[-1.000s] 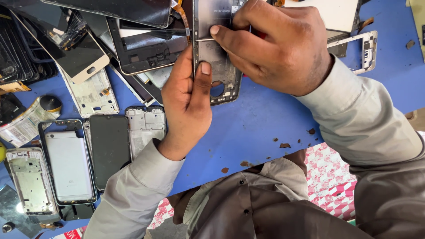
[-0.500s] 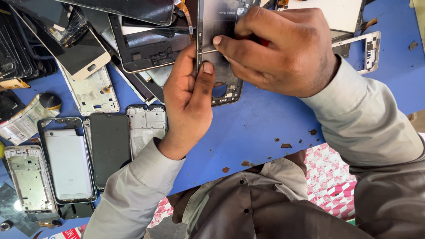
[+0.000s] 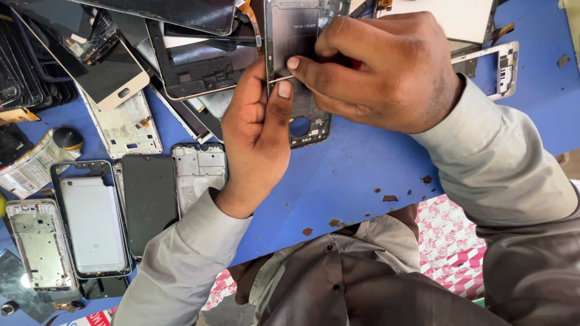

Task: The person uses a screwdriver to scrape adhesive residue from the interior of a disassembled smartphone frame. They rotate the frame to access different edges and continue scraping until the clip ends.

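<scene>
Left hand [image 3: 257,130] pinching the grey phone frame [image 3: 299,66] at the table's [image 3: 362,175] far middle, right hand [image 3: 386,69] closed around a thin tool [image 3: 279,77] at its edge; likely slip, gouging frame or thumb.

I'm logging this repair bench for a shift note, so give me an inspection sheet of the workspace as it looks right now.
Surface: blue table, chipped, with brown specks.
Job's things: grey phone frame held upright; thin metal tool at its edge.
Clutter: silver phone back, black phone screen, bare white frames, loose screen panel, stacked dark parts at upper left.
Hands: left hand grips the frame's edge; right hand pinches the tool, with something red in its grip.
Cables: orange flex ribbon near the frame.
Surroundings: grey sleeves, brown garment, red-and-white patterned cloth.
</scene>
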